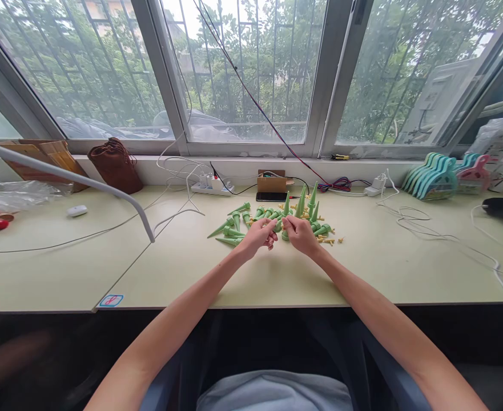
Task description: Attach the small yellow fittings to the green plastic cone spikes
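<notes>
Just above the table, my left hand (258,236) and my right hand (302,234) are close together, fingertips almost meeting. A green plastic spike (278,226) shows at the fingertips of my left hand, which is closed on it. My right hand is pinched, and whatever sits between its fingers is too small and hidden to name. Around both hands lie several green cone-shaped spikes (225,225), with more spikes (301,201) standing point up behind my right hand. Small yellow plastic pieces (328,241) are scattered at the right of the pile.
Behind the pile are a black phone (270,197), a small cardboard box (270,181) and a white power strip (212,185). A grey curved tube (105,191) crosses the left side. White cables (448,237) and turquoise hangers (431,176) lie right; a brown pouch (115,165) stands left.
</notes>
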Demonstrator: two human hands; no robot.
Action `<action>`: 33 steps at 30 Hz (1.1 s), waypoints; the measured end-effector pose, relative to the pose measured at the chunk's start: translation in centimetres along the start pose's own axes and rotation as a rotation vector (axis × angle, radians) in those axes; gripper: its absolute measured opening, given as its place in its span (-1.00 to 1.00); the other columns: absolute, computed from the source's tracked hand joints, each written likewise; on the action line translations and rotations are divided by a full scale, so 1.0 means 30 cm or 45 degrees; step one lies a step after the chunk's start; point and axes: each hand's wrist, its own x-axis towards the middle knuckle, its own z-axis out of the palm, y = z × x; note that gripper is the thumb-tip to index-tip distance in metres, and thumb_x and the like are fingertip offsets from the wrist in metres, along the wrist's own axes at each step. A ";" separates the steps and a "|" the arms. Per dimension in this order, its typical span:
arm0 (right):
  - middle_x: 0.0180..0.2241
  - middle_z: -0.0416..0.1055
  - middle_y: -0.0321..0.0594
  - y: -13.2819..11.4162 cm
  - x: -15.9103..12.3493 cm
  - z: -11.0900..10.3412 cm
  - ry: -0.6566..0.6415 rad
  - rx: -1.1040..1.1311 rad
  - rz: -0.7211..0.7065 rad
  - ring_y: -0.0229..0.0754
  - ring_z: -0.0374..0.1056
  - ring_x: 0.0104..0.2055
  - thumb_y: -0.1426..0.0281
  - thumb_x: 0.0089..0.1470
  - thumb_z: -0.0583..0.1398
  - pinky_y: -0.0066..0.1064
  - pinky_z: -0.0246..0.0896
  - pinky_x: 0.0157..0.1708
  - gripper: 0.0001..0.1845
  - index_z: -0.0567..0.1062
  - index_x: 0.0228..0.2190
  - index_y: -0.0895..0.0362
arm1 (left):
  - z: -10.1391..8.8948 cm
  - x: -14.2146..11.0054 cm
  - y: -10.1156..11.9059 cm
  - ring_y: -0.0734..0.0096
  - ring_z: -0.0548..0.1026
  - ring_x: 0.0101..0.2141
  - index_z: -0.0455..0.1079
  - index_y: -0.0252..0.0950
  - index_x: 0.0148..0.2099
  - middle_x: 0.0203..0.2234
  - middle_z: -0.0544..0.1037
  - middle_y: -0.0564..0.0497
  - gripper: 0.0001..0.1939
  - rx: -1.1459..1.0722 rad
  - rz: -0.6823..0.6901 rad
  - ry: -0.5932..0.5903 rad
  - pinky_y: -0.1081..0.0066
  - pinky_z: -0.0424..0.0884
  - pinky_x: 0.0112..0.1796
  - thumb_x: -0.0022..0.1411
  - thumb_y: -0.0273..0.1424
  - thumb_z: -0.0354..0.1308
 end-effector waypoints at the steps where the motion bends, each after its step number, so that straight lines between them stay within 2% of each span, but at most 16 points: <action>1: -0.64 0.13 -0.34 0.000 0.000 0.000 0.000 0.001 -0.001 -0.29 0.00 -0.58 0.11 0.27 -0.04 -0.42 -0.07 -0.53 -0.55 0.13 -0.58 0.08 | -0.001 -0.001 0.001 0.60 0.28 -0.67 0.24 -0.30 -0.27 -0.61 0.42 0.04 -0.60 -0.002 0.012 -0.003 0.50 0.31 -0.62 0.20 -0.05 0.19; 11: -0.65 0.10 -0.34 0.013 0.001 0.002 0.008 0.012 0.012 -0.27 0.04 -0.58 0.11 0.26 -0.04 -0.41 -0.08 -0.54 -0.55 0.11 -0.58 0.07 | -0.001 0.004 -0.009 0.59 0.32 -0.67 0.20 -0.29 -0.16 -0.56 0.45 0.08 -0.62 0.207 0.206 0.029 0.50 0.30 -0.63 0.20 -0.12 0.21; 18: -0.66 0.06 -0.35 0.014 0.002 0.002 0.022 -0.003 0.011 -0.28 -0.06 -0.59 0.12 0.26 -0.05 -0.40 -0.13 -0.55 -0.55 0.08 -0.59 0.07 | -0.006 0.008 -0.031 0.56 0.38 -0.61 0.17 -0.23 -0.17 -0.52 0.34 0.15 -0.68 0.400 0.421 0.057 0.53 0.28 -0.63 0.20 -0.17 0.17; 23: -0.66 0.05 -0.36 0.015 0.002 0.003 0.016 0.009 0.010 -0.28 -0.06 -0.58 0.13 0.26 -0.04 -0.40 -0.14 -0.55 -0.56 0.08 -0.59 0.07 | -0.007 0.013 -0.040 0.60 0.37 -0.58 0.21 -0.24 -0.20 -0.40 0.38 0.09 -0.74 0.603 0.587 0.149 0.52 0.31 -0.57 0.18 -0.24 0.18; 28: -0.65 0.09 -0.35 0.007 0.005 -0.002 0.017 0.064 0.038 -0.28 -0.01 -0.59 0.12 0.26 -0.06 -0.40 -0.09 -0.55 -0.56 0.12 -0.58 0.07 | -0.002 0.007 -0.036 0.54 0.39 -0.49 0.24 -0.23 -0.21 -0.36 0.42 0.06 -0.83 0.753 0.761 0.191 0.52 0.33 -0.51 0.22 -0.29 0.14; 33: -0.68 0.15 -0.33 -0.002 0.005 -0.007 -0.009 0.145 0.100 -0.26 0.07 -0.61 0.09 0.26 -0.05 -0.39 -0.03 -0.56 -0.55 0.19 -0.58 0.08 | 0.006 -0.008 -0.026 0.49 0.42 -0.43 0.31 -0.22 -0.19 -0.29 0.46 0.00 -0.89 0.824 0.818 0.200 0.51 0.33 -0.44 0.25 -0.33 0.11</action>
